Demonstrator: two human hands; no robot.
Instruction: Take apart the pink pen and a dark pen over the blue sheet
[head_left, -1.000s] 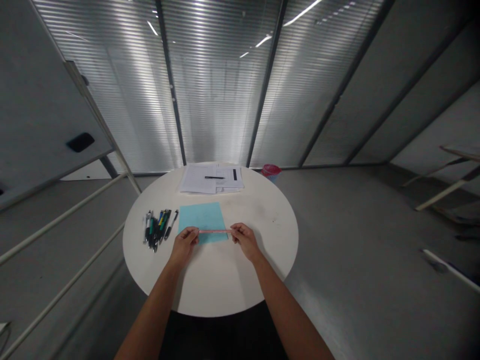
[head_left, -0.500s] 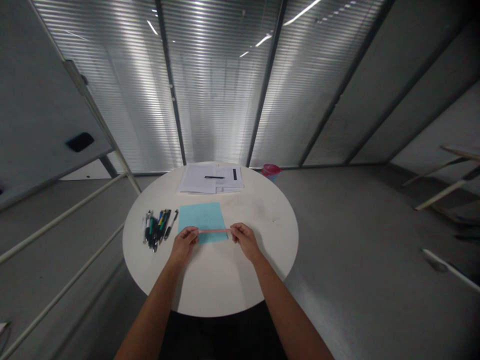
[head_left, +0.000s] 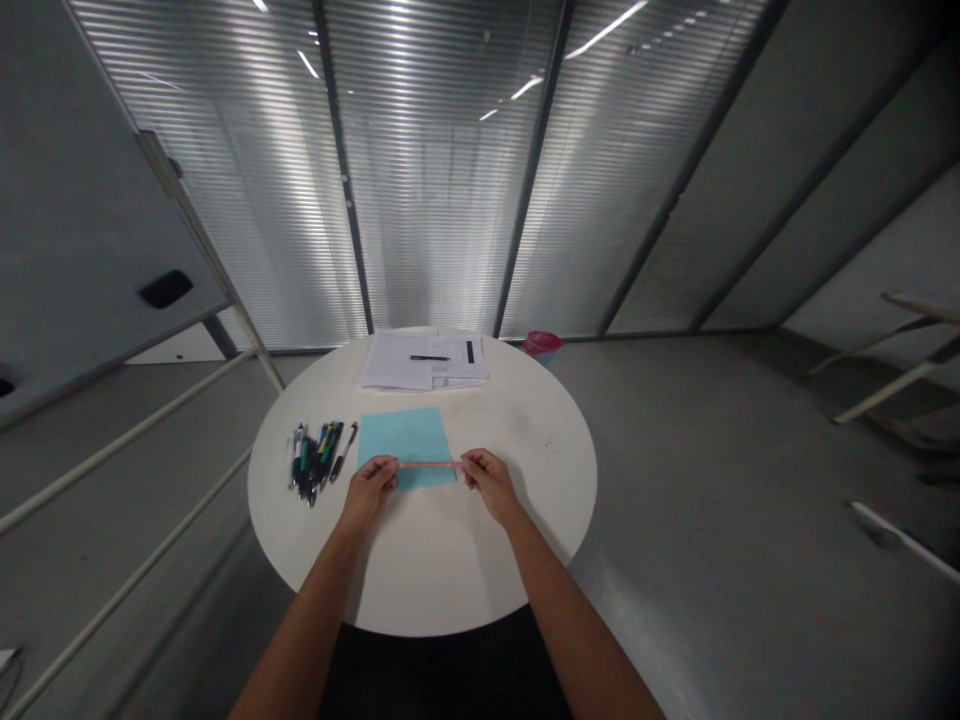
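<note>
We grip pink stick by both ends, left hand and right hand, over blue sheet; slack pinch could drop it toward pens at 9 o'clock.

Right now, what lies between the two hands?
In the head view, a thin pink strip spans the gap, pinched at its ends by the left hand and right hand, across a blue sheet.
</note>
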